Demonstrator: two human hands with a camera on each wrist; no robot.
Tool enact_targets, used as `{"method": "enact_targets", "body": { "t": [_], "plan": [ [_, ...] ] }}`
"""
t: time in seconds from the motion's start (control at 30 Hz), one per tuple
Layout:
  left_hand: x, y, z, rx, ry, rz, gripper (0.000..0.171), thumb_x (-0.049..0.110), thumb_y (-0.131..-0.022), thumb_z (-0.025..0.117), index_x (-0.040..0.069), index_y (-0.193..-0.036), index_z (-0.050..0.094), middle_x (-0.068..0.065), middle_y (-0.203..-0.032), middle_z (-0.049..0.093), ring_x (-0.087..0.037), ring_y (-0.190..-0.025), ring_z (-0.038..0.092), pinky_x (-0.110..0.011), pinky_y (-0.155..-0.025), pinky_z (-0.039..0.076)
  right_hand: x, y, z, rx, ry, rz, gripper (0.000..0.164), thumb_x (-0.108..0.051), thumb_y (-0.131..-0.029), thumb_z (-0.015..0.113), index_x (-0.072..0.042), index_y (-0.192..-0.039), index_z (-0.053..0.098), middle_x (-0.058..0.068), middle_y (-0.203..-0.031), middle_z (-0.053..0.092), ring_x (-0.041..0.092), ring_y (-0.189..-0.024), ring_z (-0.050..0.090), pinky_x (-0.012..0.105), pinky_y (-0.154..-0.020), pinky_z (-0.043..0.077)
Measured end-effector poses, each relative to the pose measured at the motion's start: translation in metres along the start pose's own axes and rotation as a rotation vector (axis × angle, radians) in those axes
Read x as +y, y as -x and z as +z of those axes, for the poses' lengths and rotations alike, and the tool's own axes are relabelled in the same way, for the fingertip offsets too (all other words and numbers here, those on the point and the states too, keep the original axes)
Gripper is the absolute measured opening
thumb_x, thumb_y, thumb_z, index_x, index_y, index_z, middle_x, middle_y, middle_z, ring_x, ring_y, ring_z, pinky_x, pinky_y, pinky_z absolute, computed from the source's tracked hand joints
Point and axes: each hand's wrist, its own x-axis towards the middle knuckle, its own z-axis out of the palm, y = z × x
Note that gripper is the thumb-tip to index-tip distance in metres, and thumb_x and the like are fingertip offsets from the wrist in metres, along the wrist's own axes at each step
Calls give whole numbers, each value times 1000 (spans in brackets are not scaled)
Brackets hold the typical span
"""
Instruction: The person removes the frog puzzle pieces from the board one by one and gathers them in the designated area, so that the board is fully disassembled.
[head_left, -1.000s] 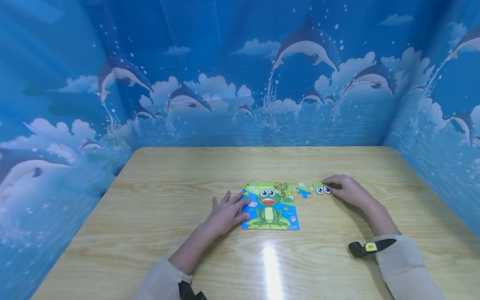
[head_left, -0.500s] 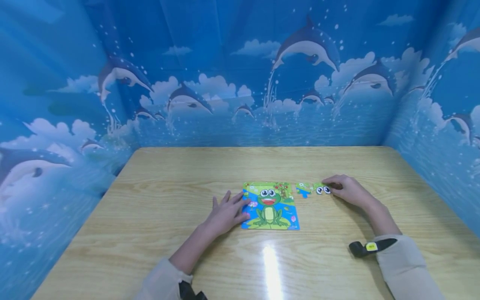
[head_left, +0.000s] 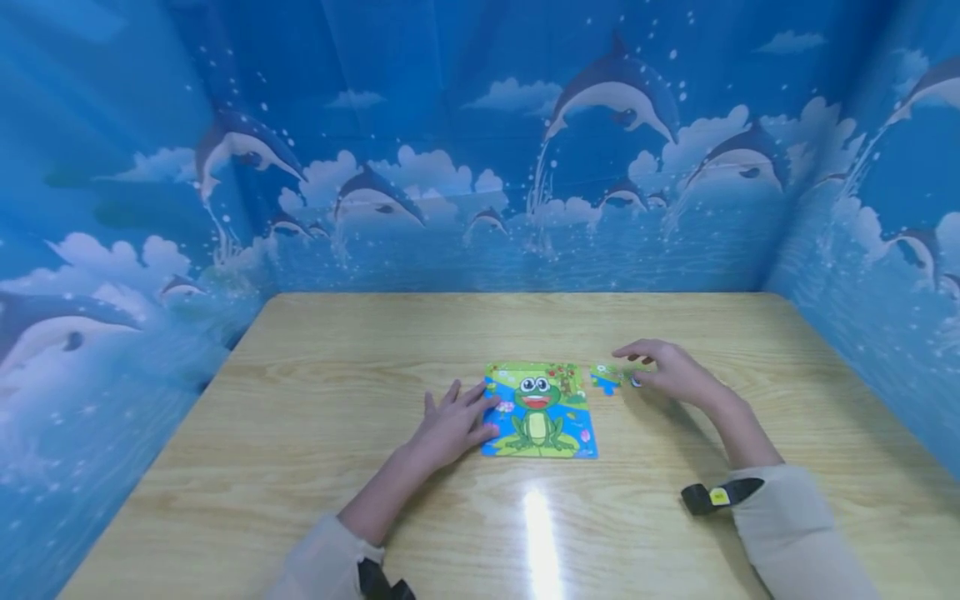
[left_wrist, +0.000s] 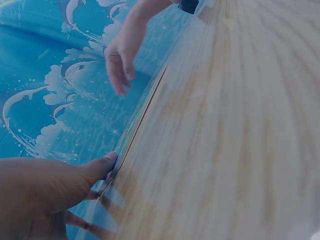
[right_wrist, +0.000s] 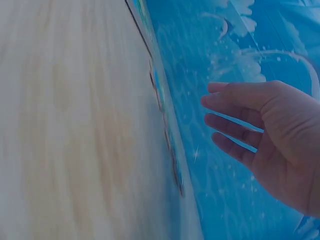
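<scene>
A square frog puzzle (head_left: 537,429) lies flat on the wooden table. My left hand (head_left: 447,429), fingers spread, rests at its left edge; in the left wrist view the thumb (left_wrist: 102,165) touches the puzzle's edge. To the right of the puzzle lies a loose green-and-blue puzzle piece (head_left: 604,380). Beside that is a second puzzle piece (head_left: 637,382) with frog eyes, mostly hidden under my right hand (head_left: 675,372). The right wrist view shows this hand (right_wrist: 280,130) raised over the table, fingers loosely extended and apart, nothing between them. Both pieces appear edge-on there, lying on the tabletop.
A blue curtain (head_left: 420,250) printed with dolphins closes off the back and both sides of the table (head_left: 315,367). Bright light reflects off the tabletop (head_left: 542,533) in front of the puzzle. Each wrist wears a black strap (head_left: 723,497) over a beige sleeve.
My right hand has let go of the eyes piece, lifted, and moved left over it, fingers opening. My left hand and the frog puzzle stay put.
</scene>
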Motion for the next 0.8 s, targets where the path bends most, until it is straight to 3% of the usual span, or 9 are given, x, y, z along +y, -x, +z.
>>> {"method": "enact_targets", "body": {
  "t": [0.4, 0.8],
  "plan": [
    [0, -3, 1, -33, -25, -39, 53, 46, -91, 49, 21, -137, 44, -8, -147, 27, -46, -131, 16, -71, -95, 6, -36, -35, 24, -76, -31, -119, 29, 1, -86, 59, 2, -114, 61, 14, -109, 60, 30, -98, 55, 45, -84, 46],
    [1, -3, 1, -36, -26, -44, 53, 45, -91, 50, 21, -137, 45, -8, -147, 28, -46, -130, 16, -72, -94, 6, -41, -48, 49, -123, -32, -41, 19, -8, -86, 64, -4, -104, 66, 4, -97, 60, 21, -91, 56, 36, -78, 49]
  ]
}}
